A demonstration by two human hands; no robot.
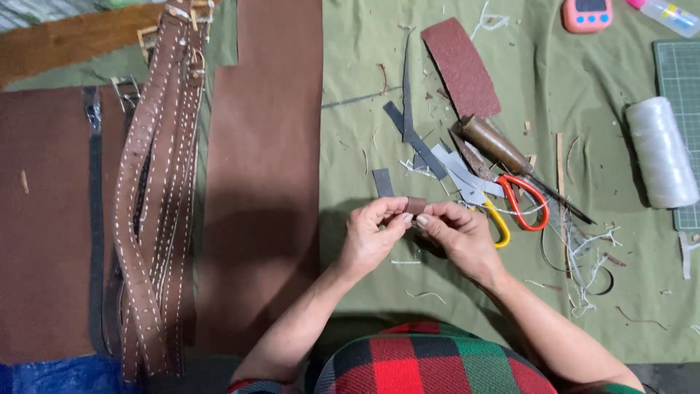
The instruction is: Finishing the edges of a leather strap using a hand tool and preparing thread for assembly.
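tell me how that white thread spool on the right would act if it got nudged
The spool lies on its side on the green cloth, so it would probably roll rather than slide. It looks thickly wound, so likely fairly heavy for its size and firm to grip. The glossy thread may feel a bit slippery.

The person wears a red, green and black plaid garment (430,361); both forearms are bare, with no sleeves or jewellery showing.
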